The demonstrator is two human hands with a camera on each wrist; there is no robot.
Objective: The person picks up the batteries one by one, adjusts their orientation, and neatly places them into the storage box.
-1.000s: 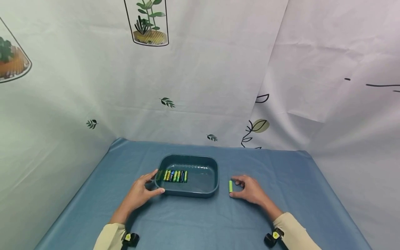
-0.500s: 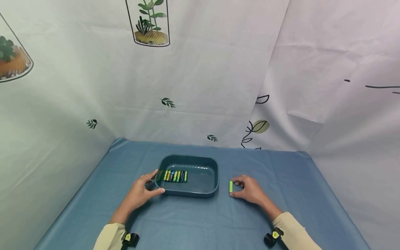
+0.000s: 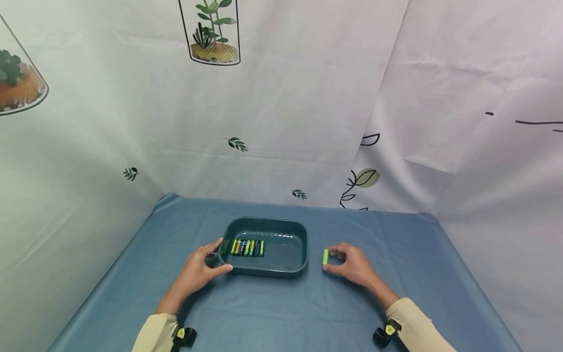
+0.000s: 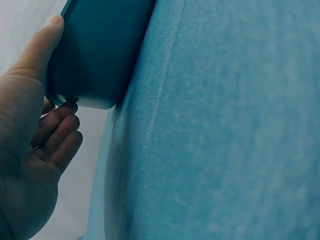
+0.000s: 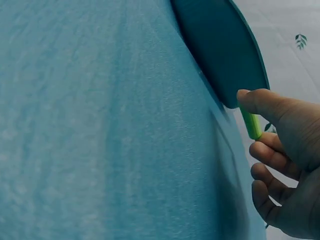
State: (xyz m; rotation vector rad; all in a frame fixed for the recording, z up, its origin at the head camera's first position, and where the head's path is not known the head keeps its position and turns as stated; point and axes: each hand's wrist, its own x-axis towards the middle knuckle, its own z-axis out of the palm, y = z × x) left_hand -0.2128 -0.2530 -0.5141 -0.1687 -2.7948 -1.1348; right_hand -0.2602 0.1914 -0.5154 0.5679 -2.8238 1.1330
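A dark teal rectangular baking dish [image 3: 285, 253] stands on the table in the head view. Several small batteries [image 3: 247, 248], green, yellow and dark blue, lie side by side in a row in its left part. My left hand [image 3: 195, 274] holds the dish's left end, thumb at the near corner and fingers along the side. In the left wrist view the thumb [image 4: 47, 37] presses the rim and the fingers bend toward the end wall. Right of the dish, my right hand [image 3: 354, 266] pinches a light green battery [image 5: 251, 122] by its two ends between thumb and finger.
A blue cloth [image 3: 281, 313] covers the table. White patterned fabric [image 3: 286, 107] hangs behind it and at both sides. Each wrist wears a small black camera, such as the one on the right wrist [image 3: 381, 337].
My right hand has shifted slightly up with the green battery pinched in it. The left hand and the dish have stayed in place.
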